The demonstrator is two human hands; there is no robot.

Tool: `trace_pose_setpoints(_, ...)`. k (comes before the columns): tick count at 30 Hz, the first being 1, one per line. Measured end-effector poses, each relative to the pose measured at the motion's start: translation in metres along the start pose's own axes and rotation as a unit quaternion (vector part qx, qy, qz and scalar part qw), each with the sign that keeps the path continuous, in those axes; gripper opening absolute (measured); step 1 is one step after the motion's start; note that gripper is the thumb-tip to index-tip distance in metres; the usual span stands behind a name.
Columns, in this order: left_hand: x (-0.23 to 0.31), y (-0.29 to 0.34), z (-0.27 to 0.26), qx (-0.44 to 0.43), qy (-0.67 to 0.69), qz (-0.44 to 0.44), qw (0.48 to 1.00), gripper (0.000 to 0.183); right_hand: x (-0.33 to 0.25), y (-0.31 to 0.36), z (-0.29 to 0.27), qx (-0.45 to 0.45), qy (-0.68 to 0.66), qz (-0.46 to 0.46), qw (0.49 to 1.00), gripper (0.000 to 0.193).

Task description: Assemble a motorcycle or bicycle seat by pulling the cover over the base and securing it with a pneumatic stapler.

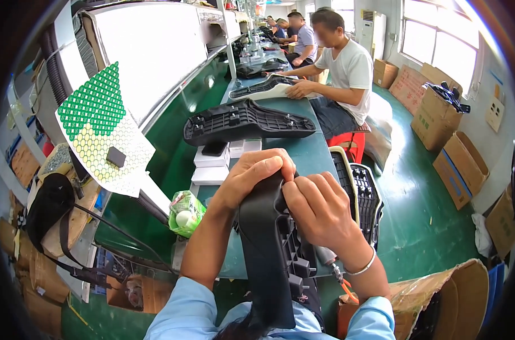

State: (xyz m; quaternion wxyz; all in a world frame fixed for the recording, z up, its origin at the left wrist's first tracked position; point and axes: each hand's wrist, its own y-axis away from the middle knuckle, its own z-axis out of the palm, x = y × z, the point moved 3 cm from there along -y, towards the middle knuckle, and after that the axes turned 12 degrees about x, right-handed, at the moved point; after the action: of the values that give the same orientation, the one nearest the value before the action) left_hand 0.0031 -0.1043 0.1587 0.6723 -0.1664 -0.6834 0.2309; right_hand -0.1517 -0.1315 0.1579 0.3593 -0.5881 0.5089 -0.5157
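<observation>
Ahead of my left hand (251,173), white boxes (211,165) and a black panel (249,122) lying across the table (311,158) block a low path, while a green bag (181,205) sits just beside my left forearm. I have bare tabletop right of the boxes, though more panels (368,198) near the table's edge obstruct my right hand (322,212).

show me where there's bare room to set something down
Table: a bare patch right of the white boxes, between the black panel and your right hand. Floor: bare between the dark panels off the table's right edge and the open cardboard box. Crowded: around the white boxes and green bag, by your left hand.
</observation>
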Motion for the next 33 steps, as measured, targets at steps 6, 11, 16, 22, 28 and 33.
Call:
trace_pose_setpoints(6,-0.006,0.003,-0.003,-0.002,0.029,0.036,0.999,0.035,-0.010,0.015,0.003,-0.058,-0.090,0.037,0.994,0.028)
trace_pose_setpoints(11,-0.011,0.007,-0.005,0.006,0.057,0.039,0.998,0.039,-0.014,0.021,0.017,0.010,-0.182,0.122,0.976,0.032)
trace_pose_setpoints(16,-0.006,0.012,-0.009,-0.034,0.064,0.110,0.991,0.044,-0.014,0.023,0.022,0.042,-0.224,0.135,0.964,0.032)
trace_pose_setpoints(22,0.006,0.003,-0.005,-0.123,-0.056,0.158,0.978,0.049,-0.018,0.023,0.015,0.026,-0.108,0.108,0.988,0.030)
trace_pose_setpoints(28,0.013,0.003,0.000,-0.157,-0.117,0.127,0.972,0.045,-0.021,0.016,0.010,-0.026,-0.102,0.080,0.991,0.025)
trace_pose_setpoints(33,0.014,0.002,0.005,-0.152,-0.118,0.112,0.975,0.045,-0.021,0.016,0.002,0.007,-0.086,0.055,0.995,0.027)
